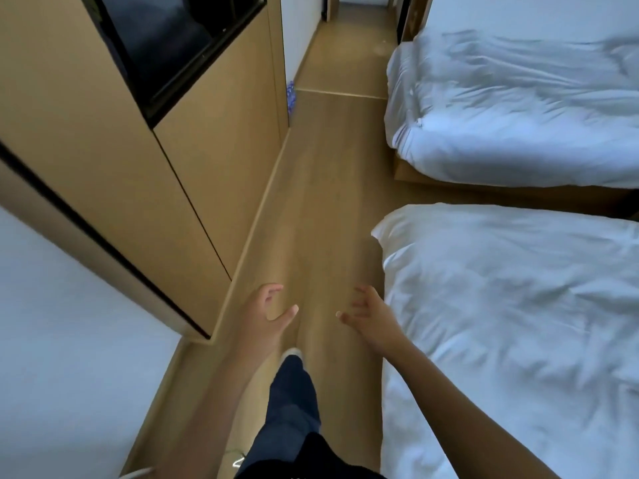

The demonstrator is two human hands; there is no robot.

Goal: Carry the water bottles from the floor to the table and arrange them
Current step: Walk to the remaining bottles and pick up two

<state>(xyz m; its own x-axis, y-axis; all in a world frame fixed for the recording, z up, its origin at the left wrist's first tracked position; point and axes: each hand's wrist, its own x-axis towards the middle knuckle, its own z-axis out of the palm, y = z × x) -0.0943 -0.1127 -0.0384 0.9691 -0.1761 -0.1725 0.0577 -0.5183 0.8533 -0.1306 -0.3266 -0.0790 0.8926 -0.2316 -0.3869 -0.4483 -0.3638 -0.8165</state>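
Water bottles (290,97): one cluster on the floor, far ahead, tucked at the corner where the wooden cabinet (221,140) ends; only a sliver shows, clear plastic with blue-purple print, too small to count. Well apart from both my hands.

My left hand (266,314): empty, fingers loosely curled and spread, thumb out toward the middle, hanging over the floor. My right hand (368,316): empty too, fingers apart and relaxed, just beside the near bed's edge, not touching it as far as I can tell. Both forearms bare.

One leg forward between my arms, dark blue trousers (294,399), light shoe toe (290,352) on the floor. A second light shoe partly shows at the bottom left.

Floor (321,188): light wood-look planks, smooth, matte, forming a narrow aisle; a thin seam strip crosses it further up.

Two beds on my right: near bed (511,323) and far bed (518,108), both covered with white, rumpled duvets, soft folds; a wooden base shows under the far one, with a gap of floor between them.

Left side: flat tan wood panels with thin vertical seams, one black glossy rectangular screen (166,39) set into the panel. A white surface (69,323) fills the lower left corner, edged by a dark strip.
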